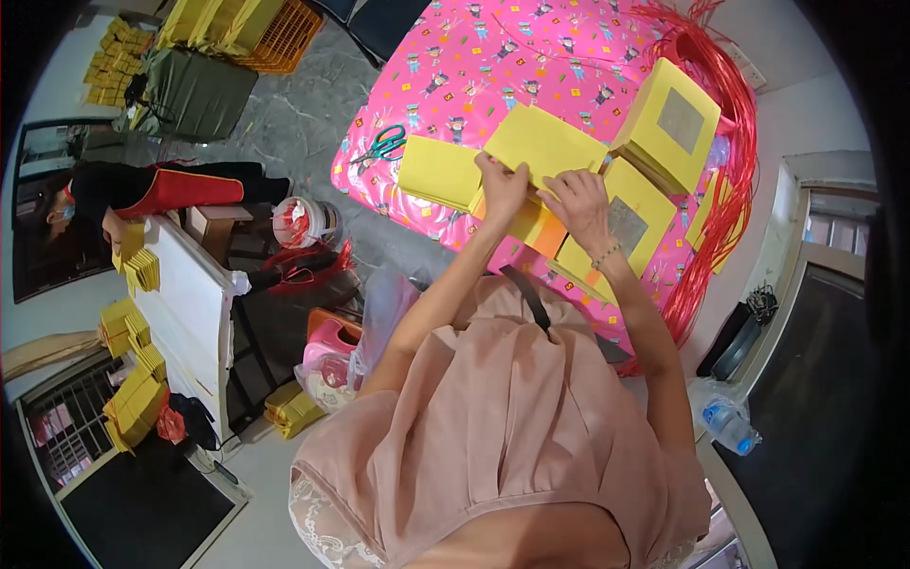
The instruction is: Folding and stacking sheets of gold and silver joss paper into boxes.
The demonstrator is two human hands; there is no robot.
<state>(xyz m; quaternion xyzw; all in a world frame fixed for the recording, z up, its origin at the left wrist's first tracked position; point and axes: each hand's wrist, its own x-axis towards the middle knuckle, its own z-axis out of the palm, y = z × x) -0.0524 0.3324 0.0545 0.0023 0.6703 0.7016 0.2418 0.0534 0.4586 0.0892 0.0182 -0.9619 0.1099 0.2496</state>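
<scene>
Paper (pixel 545 137), yellow and flat, lies at twelve o'clock from both hands, above a pink patterned worktop (pixel 408 100). The left hand (pixel 504 190) sets thumb and forefinger at its eight-o'clock edge; the right hand (pixel 580 204) touches it around five o'clock, fingers slightly parted. Whether either grip is pinching, I cannot tell. A yellow stack (pixel 438 171) sits at nine o'clock, with teal-handled scissors (pixel 387 144) beyond at ten. One grey-panelled block (pixel 668 128) rests at two o'clock, a second block (pixel 633 224) at four, red strands (pixel 744 166) at three.
</scene>
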